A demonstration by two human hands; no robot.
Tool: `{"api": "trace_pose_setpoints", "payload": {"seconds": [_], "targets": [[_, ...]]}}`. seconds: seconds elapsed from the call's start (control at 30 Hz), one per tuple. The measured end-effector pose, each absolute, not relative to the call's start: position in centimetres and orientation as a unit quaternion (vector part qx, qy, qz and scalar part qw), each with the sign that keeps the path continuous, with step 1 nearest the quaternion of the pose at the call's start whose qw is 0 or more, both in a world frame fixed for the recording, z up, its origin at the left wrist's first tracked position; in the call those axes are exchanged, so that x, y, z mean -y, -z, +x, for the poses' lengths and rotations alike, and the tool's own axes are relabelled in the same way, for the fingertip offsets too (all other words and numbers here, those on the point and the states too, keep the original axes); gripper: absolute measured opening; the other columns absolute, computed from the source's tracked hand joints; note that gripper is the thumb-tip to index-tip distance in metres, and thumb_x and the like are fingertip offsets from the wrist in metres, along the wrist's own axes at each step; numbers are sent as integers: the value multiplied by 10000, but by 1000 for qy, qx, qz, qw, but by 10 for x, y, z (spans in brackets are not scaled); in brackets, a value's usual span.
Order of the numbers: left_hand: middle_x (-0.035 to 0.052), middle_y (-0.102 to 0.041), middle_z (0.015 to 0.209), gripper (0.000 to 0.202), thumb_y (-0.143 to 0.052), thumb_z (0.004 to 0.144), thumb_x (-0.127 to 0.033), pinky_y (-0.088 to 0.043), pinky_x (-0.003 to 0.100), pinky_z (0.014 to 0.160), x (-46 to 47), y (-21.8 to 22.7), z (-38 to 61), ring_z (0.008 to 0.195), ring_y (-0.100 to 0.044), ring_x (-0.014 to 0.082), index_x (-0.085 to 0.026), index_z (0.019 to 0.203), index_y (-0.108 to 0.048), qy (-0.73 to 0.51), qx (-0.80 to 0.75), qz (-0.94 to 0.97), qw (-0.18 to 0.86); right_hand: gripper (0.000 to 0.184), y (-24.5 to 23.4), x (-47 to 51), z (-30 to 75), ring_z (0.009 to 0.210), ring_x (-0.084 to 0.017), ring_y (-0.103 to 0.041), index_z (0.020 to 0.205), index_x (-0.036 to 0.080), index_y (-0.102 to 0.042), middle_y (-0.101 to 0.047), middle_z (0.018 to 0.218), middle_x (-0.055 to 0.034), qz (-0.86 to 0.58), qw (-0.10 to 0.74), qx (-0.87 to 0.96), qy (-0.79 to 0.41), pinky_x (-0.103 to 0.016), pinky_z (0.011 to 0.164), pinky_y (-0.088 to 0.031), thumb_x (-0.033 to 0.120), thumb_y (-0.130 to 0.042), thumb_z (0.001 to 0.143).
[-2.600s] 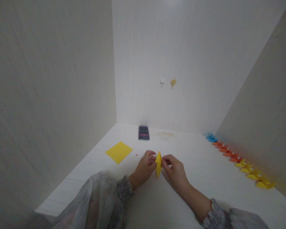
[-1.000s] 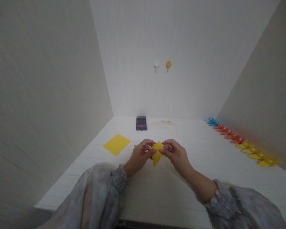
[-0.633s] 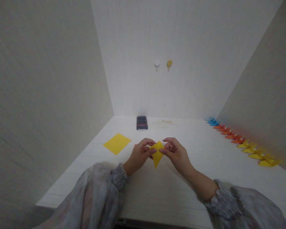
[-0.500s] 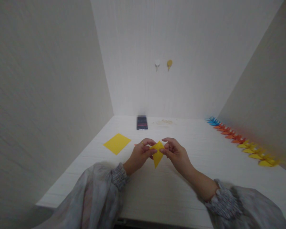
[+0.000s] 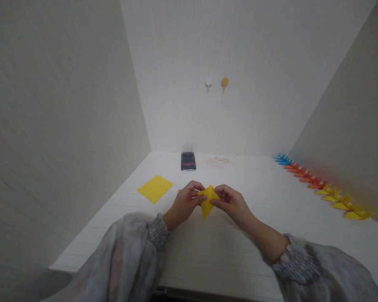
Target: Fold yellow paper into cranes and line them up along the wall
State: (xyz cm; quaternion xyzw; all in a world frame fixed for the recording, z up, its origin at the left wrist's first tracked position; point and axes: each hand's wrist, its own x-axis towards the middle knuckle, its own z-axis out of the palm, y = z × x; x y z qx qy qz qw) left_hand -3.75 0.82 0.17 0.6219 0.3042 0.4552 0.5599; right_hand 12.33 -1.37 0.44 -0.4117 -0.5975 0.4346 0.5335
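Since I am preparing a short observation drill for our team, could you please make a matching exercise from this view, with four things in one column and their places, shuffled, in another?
Things
1. small folded paper figures
2. folded yellow paper
3. white hook
4. unfolded yellow sheet

Places
A. on the back wall
B. held between the left hand and the right hand
C. on the table, to the left of both hands
D. beside the right wall

Right pairs: 1-D, 2-B, 3-A, 4-C
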Motion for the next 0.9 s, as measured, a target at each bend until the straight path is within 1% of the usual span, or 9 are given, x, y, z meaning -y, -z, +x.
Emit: {"api": "trace_pose_setpoints", "payload": {"seconds": [0.13, 0.2, 0.33, 0.47, 0.57, 0.67, 0.73, 0.83, 0.9], "targets": [[-9, -558, 740, 238, -614, 690, -274, -480, 232, 596, -10, 0, -37, 669, -571, 108, -176, 854, -472, -449, -308, 629, 555, 273, -6, 14, 121, 568, -126, -571, 726, 191, -572, -614, 656, 22, -386, 504, 568, -524, -257, 523, -472, 287, -725, 522], [1, -557, 774, 247, -621, 684, -267, -481, 230, 605, -10, 2, -37, 711, -574, 117, -177, 861, -474, -451, -299, 635, 551, 253, -6, 14, 121, 556, -123, -570, 719, 185, -577, -610, 635, 23, -390, 499, 565, -528, -256, 524, -472, 288, -719, 536], [26, -556, 884, 342, -676, 628, -241, -486, 231, 622, -10, 2, -37, 827, -574, 150, -179, 893, -468, -453, -271, 649, 548, 213, -6, 13, 124, 540, -112, -560, 715, 178, -590, -613, 629, 20, -390, 515, 557, -522, -241, 524, -453, 264, -710, 561], [30, -593, 813, 328, -657, 646, -277, -491, 273, 632, -10, 1, -37, 732, -598, 144, -160, 891, -472, -426, -300, 637, 568, 158, -8, 13, 125, 512, -98, -542, 699, 170, -610, -614, 604, 20, -397, 507, 560, -521, -223, 504, -428, 250, -691, 589], [40, -613, 787, 288, -647, 656, -293, -485, 296, 664, -9, -1, -37, 718, -601, 144, -144, 851, -496, -399, -297, 640, 585, 139, -8, 14, 125, 515, -102, -544, 705, 171, -618, -619, 609, 16, -402, 498, 568, -517, -224, 498, -421, 260, -672, 613], [29, -598, 757, 238, -652, 649, -290, -475, 278, 655, -10, 0, -37, 696, -580, 127, -137, 781, -525, -404, -297, 655, 565, 135, -5, 13, 126, 519, -104, -549, 689, 172, -615, -616, 601, 19, -398, 498, 569, -520, -226, 502, -423, 261, -677, 608], [16, -578, 735, 215, -658, 641, -277, -468, 261, 629, -10, 1, -38, 675, -562, 116, -139, 739, -525, -420, -300, 662, 543, 143, -4, 11, 127, 559, -108, -567, 682, 173, -612, -620, 629, 19, -382, 498, 573, -527, -236, 543, -442, 248, -692, 589], [13, -560, 755, 187, -656, 647, -254, -465, 258, 652, -12, 2, -39, 706, -548, 113, -142, 696, -514, -439, -289, 677, 514, 179, -1, 9, 130, 611, -119, -587, 691, 176, -609, -625, 676, 17, -364, 487, 579, -543, -255, 592, -465, 234, -714, 557], [24, -557, 805, 182, -659, 647, -242, -464, 269, 696, -13, 4, -40, 760, -546, 121, -139, 706, -521, -434, -277, 695, 501, 182, 1, 7, 133, 598, -120, -584, 677, 175, -605, -615, 664, 19, -365, 478, 586, -543, -258, 574, -472, 244, -718, 552]]}}
